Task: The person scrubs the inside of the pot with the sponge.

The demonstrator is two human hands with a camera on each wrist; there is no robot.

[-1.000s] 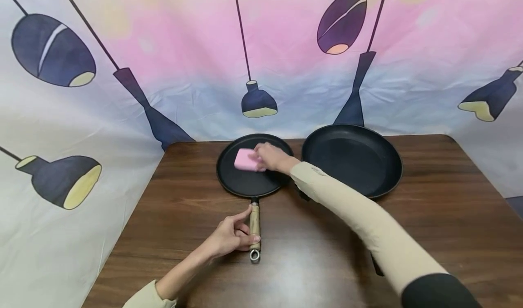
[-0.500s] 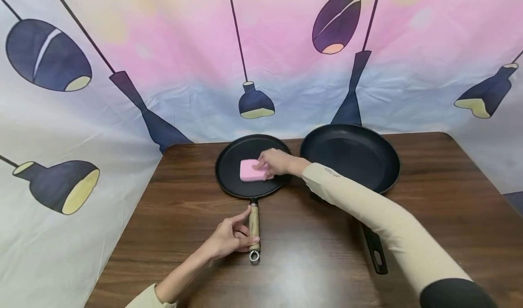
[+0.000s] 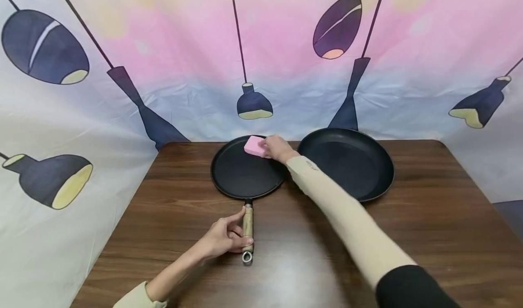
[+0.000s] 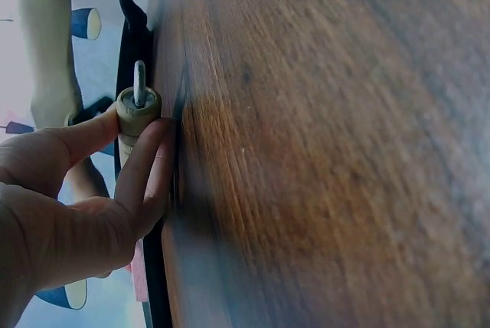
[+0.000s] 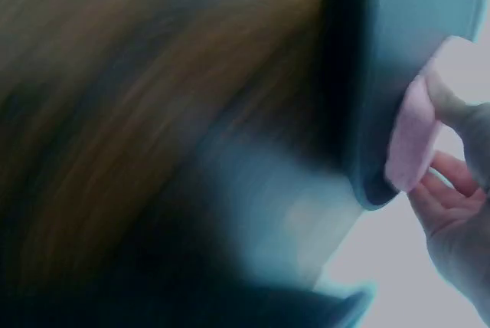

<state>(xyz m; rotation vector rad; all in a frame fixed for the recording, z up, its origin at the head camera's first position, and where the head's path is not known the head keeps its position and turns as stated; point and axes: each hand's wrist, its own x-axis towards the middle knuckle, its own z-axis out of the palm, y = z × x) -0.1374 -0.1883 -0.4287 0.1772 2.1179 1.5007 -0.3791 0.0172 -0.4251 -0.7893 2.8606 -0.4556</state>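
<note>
A flat black pan [image 3: 241, 176] with a wooden handle [image 3: 248, 224] lies on the table, its handle toward me. My left hand [image 3: 222, 237] pinches that handle between thumb and fingers, near the metal ring at its end; the left wrist view shows the handle [image 4: 138, 117] end-on between the fingertips. In my right hand [image 3: 278, 148] is a pink sponge [image 3: 255, 146], held at the far right part of the pan's surface. Seen from the right wrist, the sponge [image 5: 413, 136] sits between thumb and fingers against the pan, though that view is blurred.
A larger black frying pan [image 3: 347, 162] stands right beside the flat one, partly behind my right sleeve [image 3: 339, 217]. Both rest near the back edge of the brown wooden table [image 3: 171, 212]. A cloth backdrop [image 3: 196, 49] printed with lamps hangs behind.
The sponge in my right hand went from the pan's upper middle toward me, then away to its far edge. My left hand keeps its grip on the handle. The head view shifted slightly.
</note>
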